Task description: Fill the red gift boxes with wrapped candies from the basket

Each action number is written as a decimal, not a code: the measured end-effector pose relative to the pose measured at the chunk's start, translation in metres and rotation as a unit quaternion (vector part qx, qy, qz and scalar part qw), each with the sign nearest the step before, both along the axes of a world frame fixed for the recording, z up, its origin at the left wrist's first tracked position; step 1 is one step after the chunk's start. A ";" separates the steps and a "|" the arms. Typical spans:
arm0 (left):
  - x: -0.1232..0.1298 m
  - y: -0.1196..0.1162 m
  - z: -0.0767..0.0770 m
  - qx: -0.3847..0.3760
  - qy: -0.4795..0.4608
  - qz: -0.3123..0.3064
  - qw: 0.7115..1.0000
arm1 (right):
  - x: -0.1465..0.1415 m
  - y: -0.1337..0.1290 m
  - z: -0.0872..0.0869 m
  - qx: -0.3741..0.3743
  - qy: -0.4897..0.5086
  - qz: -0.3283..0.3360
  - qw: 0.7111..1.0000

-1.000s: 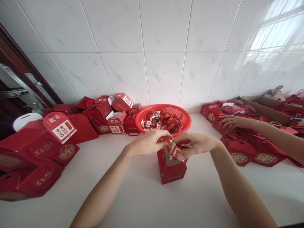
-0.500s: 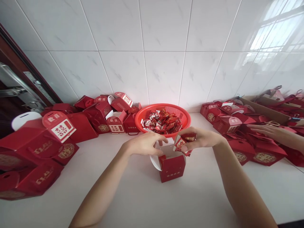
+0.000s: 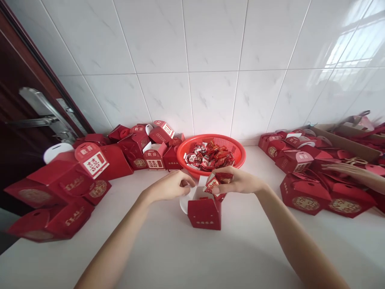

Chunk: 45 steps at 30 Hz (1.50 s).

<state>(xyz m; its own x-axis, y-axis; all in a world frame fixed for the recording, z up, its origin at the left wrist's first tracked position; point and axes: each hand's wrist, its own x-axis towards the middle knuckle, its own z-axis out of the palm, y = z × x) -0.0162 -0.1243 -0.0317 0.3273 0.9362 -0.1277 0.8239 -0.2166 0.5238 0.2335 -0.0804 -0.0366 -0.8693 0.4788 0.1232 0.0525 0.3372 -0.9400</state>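
A red paper gift box stands upright on the white table, its top open and white inner flaps spread. My left hand is at its left side, fingers curled against the white flap. Over the box's right side, my right hand pinches wrapped candies in red and white wrappers. How many it holds is partly hidden by the fingers. Right behind the box, a red plastic basket contains a heap of similar wrapped candies.
Several red gift boxes are grouped at the left, beside a dark door with a metal handle. More boxes and a cardboard carton are at the right, where another person's hand touches them. A tiled wall rises behind.
My right hand has brought the candies left, closer over the open box. The box has turned slightly, and my left hand's fingers have curled in. The view has shifted a little.
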 end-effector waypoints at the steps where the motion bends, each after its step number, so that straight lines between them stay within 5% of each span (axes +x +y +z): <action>1: -0.002 -0.002 0.001 -0.001 -0.004 0.010 1.000 | -0.004 -0.001 -0.002 -0.001 0.006 -0.005 1.000; 9: -0.021 -0.012 -0.005 0.055 -0.017 0.111 0.992 | -0.024 -0.006 -0.018 -0.076 0.093 -0.068 0.990; 16: -0.031 -0.012 -0.020 0.139 -0.062 0.218 0.964 | -0.031 -0.009 -0.028 -0.190 0.217 -0.199 0.936; 21: -0.022 -0.019 -0.022 0.242 -0.107 0.203 0.943 | -0.025 -0.016 -0.039 -0.289 0.255 -0.232 0.893; 26: 0.017 -0.044 -0.013 0.406 -0.191 0.081 0.890 | -0.020 -0.030 -0.051 -0.297 0.270 -0.225 0.888; 32: 0.069 -0.060 -0.034 0.356 -0.202 0.017 0.912 | -0.016 -0.040 -0.067 -0.279 0.231 -0.194 0.912; 37: 0.071 -0.052 -0.050 0.297 -0.227 -0.010 0.928 | -0.011 -0.045 -0.075 -0.276 0.211 -0.184 0.919; 45: 0.068 -0.056 -0.072 0.297 -0.332 0.100 0.890 | -0.010 -0.049 -0.077 -0.268 0.192 -0.174 0.928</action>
<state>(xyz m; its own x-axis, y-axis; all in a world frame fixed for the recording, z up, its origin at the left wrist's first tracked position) 0.0522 -0.1805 -0.1035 -0.0346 0.8217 0.5689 0.4284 -0.5021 0.7513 0.2237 -0.1295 -0.1139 -0.5924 0.8038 0.0550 -0.3034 -0.1594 -0.9394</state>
